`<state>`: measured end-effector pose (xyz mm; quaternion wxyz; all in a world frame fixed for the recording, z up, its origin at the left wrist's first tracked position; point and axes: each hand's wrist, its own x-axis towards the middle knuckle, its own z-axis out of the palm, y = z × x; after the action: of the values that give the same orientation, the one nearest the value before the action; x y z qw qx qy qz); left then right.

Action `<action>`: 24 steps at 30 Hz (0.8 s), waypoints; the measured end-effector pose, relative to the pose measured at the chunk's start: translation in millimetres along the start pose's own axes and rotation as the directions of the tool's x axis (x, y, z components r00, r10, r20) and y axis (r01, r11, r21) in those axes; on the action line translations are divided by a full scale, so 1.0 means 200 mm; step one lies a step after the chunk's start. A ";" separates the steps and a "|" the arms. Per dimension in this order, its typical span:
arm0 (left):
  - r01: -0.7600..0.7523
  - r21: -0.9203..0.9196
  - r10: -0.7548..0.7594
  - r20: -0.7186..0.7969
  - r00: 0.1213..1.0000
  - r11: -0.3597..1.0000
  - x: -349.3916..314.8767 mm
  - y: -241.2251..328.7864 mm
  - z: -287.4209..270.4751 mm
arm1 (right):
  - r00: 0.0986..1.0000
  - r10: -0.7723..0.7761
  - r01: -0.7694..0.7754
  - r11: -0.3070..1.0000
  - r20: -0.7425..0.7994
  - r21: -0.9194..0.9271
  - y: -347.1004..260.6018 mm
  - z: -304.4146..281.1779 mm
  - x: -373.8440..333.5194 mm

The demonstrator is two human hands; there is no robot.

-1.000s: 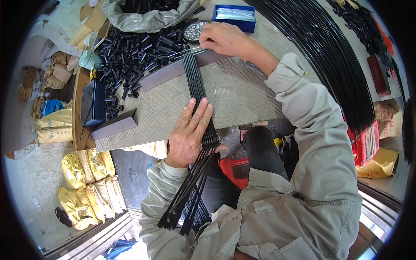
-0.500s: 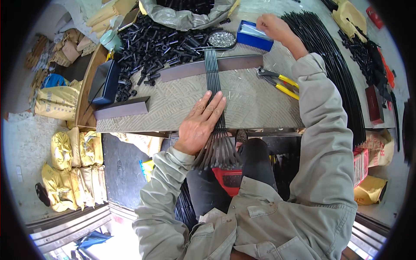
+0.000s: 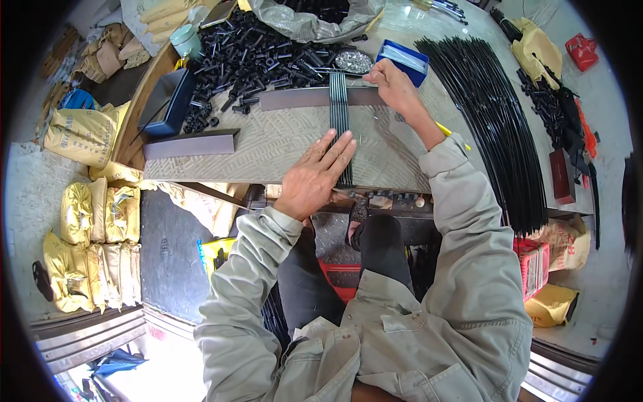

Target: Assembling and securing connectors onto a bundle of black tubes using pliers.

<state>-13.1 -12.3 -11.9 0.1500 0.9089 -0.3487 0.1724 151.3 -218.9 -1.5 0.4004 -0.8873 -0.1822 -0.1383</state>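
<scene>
Pressing flat, fingers spread, the left hand [image 3: 313, 179] pins thin black rods [image 3: 340, 120] against the grey stop bar [image 3: 295, 98]; right hand [image 3: 395, 84] pinches their far ends. Likely light, springy, slippery: hold near both ends.

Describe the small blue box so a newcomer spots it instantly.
Start at the patterned grey work board. Follow the flat row of black rods under the left hand to the far end, where the right hand rests. Just beyond sits the blue box, the only open blue tray there.

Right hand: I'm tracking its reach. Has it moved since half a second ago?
Yes. The right hand has drawn back from the blue box to the far end of the rods.
</scene>
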 end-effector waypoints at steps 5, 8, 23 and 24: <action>0.018 -0.051 -0.017 0.020 1.000 0.999 0.00 0.01 -0.02 | 0.994 -0.044 0.054 0.994 -0.098 0.097 0.07 -0.13 0.10; 0.023 -0.019 -0.022 0.020 1.000 1.000 -0.02 0.01 -0.03 | 0.971 0.055 -0.119 0.957 -0.234 -0.266 0.06 -0.29 0.20; -0.018 0.063 0.018 -0.009 1.000 0.998 0.01 0.00 0.01 | 0.981 -0.140 0.057 0.872 -0.136 -0.486 0.25 -0.37 0.31; -0.017 0.070 0.017 0.006 1.000 0.997 0.01 0.00 0.01 | 0.980 -0.140 0.056 0.872 -0.138 -0.486 0.25 -0.38 0.30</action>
<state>-11.2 -13.6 -12.3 0.1159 0.9110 -0.3505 0.1835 219.7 -293.8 38.0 0.1744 -0.9334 -0.1526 -0.2741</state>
